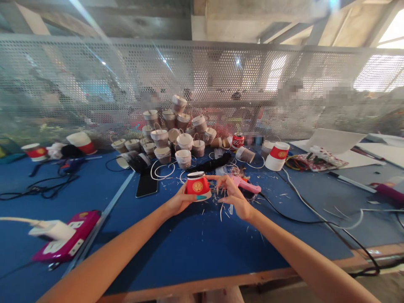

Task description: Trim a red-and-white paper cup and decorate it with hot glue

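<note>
A red paper cup point(198, 185) with a gold emblem is held upside down in my left hand point(179, 200), the thumb lying across its lower edge. A black band circles the cup's narrow upper end. My right hand point(235, 195) is just right of the cup, its fingers apart and one fingertip at or near the cup's upper side. I see nothing held in that hand. Behind it a pink glue gun point(246, 184) lies on the blue table point(189, 252), among pale scraps of fibre.
Small bucket-shaped cups point(159, 138) are piled at the back against a perforated metal screen point(126, 84). A phone point(147, 183) lies left of centre. At the left sits a magenta power strip point(71, 237); stacked cups point(277, 155) and cords point(303, 214) are at the right.
</note>
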Demonstrator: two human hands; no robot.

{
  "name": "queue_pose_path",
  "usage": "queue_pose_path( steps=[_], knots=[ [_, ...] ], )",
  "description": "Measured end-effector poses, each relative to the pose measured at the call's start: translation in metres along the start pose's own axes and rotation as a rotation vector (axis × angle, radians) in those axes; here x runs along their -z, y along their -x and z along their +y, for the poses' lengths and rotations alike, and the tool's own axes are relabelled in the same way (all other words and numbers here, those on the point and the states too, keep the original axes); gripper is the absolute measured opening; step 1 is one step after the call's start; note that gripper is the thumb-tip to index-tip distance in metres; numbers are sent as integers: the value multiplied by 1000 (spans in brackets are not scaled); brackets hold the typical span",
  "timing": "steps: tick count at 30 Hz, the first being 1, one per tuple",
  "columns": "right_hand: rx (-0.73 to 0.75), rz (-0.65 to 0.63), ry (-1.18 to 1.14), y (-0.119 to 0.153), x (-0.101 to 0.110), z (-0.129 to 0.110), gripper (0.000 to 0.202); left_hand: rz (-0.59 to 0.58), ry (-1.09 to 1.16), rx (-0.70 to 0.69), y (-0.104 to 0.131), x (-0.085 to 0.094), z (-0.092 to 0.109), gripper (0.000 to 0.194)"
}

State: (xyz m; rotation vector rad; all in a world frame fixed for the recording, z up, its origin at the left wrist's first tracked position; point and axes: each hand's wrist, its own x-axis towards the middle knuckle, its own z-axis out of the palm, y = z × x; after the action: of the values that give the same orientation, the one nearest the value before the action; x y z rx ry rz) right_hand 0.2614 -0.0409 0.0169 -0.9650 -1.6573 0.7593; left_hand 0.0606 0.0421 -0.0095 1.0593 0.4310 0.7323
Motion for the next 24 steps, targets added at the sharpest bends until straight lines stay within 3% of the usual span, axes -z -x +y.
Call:
queue_pose_path(
  steps=[3,7,9,17,24],
  knots=[
    [8,24,-118,-3,3,8,26,-22,-1,8,0,-3,4,61],
    [75,205,-185,-3,3,16,29,-14,-5,10,-1,-4,5,63],
    [111,237,-202,-1,1,15,31,19,4,6,-1,-3,4,63],
    [43,-120,-5,5,-6,-6,21,-4,10,-6,-1,2,-1,58],
    [6,-141,-20,4,-7,-6,25,10,-54,-19,-1,-1,-1,56]
  ],
)
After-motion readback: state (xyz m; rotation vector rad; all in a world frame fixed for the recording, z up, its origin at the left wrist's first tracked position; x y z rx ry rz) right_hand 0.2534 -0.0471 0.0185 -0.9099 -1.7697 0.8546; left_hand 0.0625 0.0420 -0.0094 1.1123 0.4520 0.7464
